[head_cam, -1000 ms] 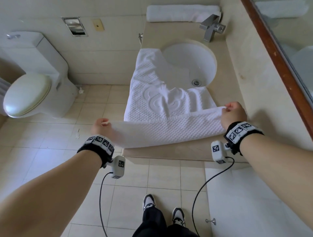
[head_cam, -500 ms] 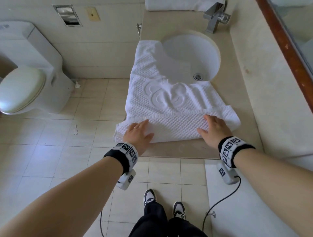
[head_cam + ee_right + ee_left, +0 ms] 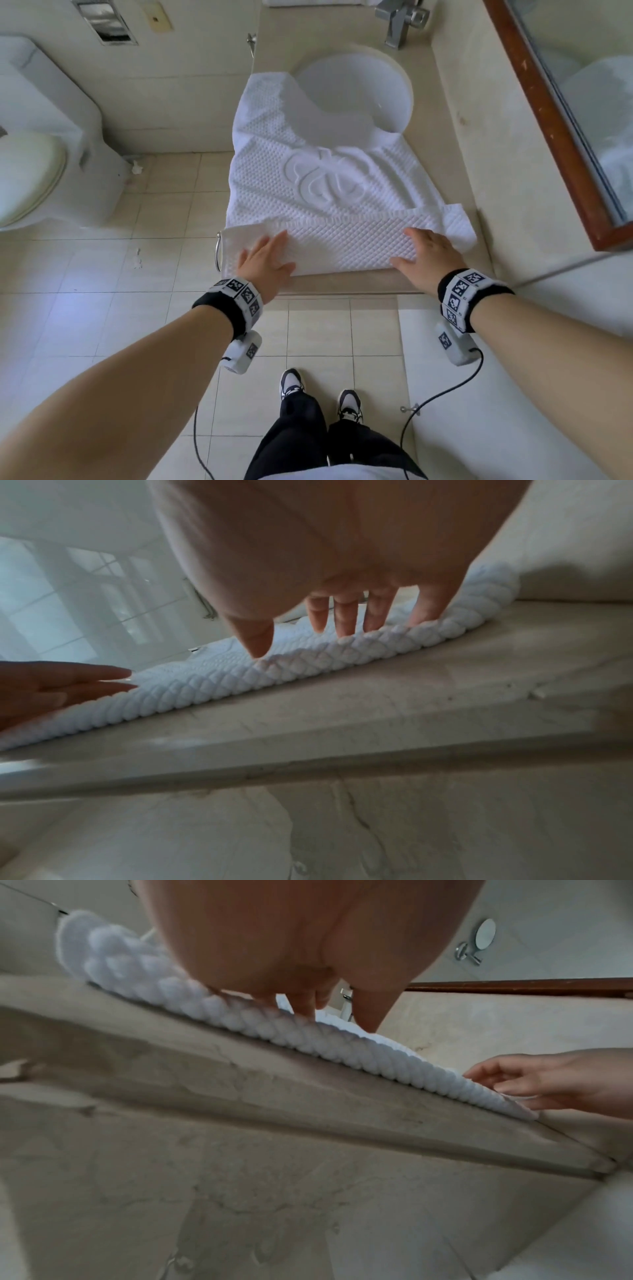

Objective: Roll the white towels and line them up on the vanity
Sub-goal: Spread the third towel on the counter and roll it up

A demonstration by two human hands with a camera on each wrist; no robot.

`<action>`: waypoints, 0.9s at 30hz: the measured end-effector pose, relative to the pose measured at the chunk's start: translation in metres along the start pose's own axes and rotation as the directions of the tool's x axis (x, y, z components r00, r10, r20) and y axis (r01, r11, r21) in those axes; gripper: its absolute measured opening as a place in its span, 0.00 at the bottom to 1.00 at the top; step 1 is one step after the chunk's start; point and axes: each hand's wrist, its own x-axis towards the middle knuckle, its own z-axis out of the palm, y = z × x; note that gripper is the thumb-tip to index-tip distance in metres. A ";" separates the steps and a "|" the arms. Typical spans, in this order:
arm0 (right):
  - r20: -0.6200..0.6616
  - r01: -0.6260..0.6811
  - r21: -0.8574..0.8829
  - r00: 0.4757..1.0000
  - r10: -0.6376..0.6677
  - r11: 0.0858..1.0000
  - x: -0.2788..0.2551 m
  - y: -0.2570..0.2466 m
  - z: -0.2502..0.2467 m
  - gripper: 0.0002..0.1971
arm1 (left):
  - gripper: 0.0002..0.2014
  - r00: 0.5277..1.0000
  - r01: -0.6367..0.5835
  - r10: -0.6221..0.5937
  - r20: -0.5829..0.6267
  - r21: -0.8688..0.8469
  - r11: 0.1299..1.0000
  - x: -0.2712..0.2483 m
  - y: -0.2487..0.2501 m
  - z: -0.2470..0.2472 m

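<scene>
A white waffle-textured towel (image 3: pixel 308 178) with an embossed emblem lies spread on the beige vanity (image 3: pixel 455 144), its far end sagging into the sink (image 3: pixel 359 89). Its near edge is folded over into a flat band (image 3: pixel 346 243) along the counter's front. My left hand (image 3: pixel 265 258) presses flat on the band's left end, fingers straight. My right hand (image 3: pixel 423 255) presses flat on the band's right part. In the left wrist view the left fingers (image 3: pixel 304 1004) rest on the fold (image 3: pixel 274 1031). In the right wrist view the right fingers (image 3: pixel 346 618) touch the fold (image 3: pixel 308 661). A second white towel (image 3: pixel 315 2) lies at the vanity's far end.
A chrome faucet (image 3: pixel 399 24) stands behind the sink. A wood-framed mirror (image 3: pixel 561 113) runs along the right wall. A towel ring (image 3: pixel 218 251) hangs at the vanity's left front corner. A toilet (image 3: pixel 41 144) stands on the tiled floor at the left.
A second ago both hands pinched the towel's near edge and lifted it. They have laid it over as a fold, and now both palms press flat on the fold.
</scene>
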 end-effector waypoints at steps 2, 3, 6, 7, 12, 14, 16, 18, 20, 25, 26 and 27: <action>0.006 0.052 0.079 0.999 -0.053 0.996 -0.005 0.000 -0.001 0.34 | 0.33 0.999 0.024 -0.028 -0.043 -0.075 0.997 -0.005 -0.008 -0.004; -0.012 0.077 0.131 0.997 -0.077 0.988 -0.007 0.001 -0.003 0.33 | 0.32 0.998 0.028 -0.035 -0.057 -0.120 0.992 -0.007 -0.009 -0.007; -0.046 0.143 0.123 0.989 -0.139 0.982 -0.011 0.006 -0.006 0.29 | 0.30 0.996 -0.029 0.023 -0.091 -0.070 0.997 -0.014 -0.001 -0.008; -0.034 0.148 0.089 0.989 -0.146 0.985 -0.012 0.009 -0.006 0.29 | 0.30 0.994 -0.053 0.052 -0.100 0.000 0.999 -0.017 0.002 -0.007; -0.016 0.128 -0.044 0.992 -0.129 0.991 -0.013 0.019 -0.003 0.29 | 0.37 0.998 0.005 0.004 -0.070 0.123 0.992 -0.028 -0.002 0.003; -0.061 0.127 -0.077 0.989 -0.131 0.989 -0.012 0.020 -0.002 0.28 | 0.38 0.995 0.013 0.001 -0.100 0.140 0.990 -0.027 -0.007 0.005; -0.099 0.119 -0.098 0.987 -0.128 0.988 -0.010 0.021 0.000 0.27 | 0.36 0.991 0.006 0.013 -0.130 0.146 0.989 -0.024 -0.007 0.007; -0.116 0.109 -0.123 0.986 -0.123 0.986 -0.008 0.020 0.001 0.25 | 0.32 0.987 0.019 -0.001 -0.162 0.107 0.994 -0.023 -0.007 0.008; -0.134 0.096 -0.139 0.984 -0.115 0.986 -0.008 0.019 0.000 0.22 | 0.30 0.982 0.049 -0.041 -0.183 0.040 0.998 -0.024 -0.009 0.007; -0.149 0.115 -0.148 0.979 -0.137 0.982 -0.015 0.017 -0.004 0.07 | 0.29 0.983 0.089 -0.074 -0.168 0.079 0.993 -0.035 -0.021 0.000; -0.142 0.125 -0.143 0.979 -0.146 0.982 -0.016 0.015 -0.004 0.07 | 0.29 0.985 0.087 -0.068 -0.160 0.111 0.990 -0.038 -0.022 -0.002; -0.136 0.139 -0.142 0.978 -0.158 0.980 -0.017 0.013 -0.005 0.08 | 0.30 0.986 0.086 -0.064 -0.155 0.141 0.986 -0.040 -0.024 -0.003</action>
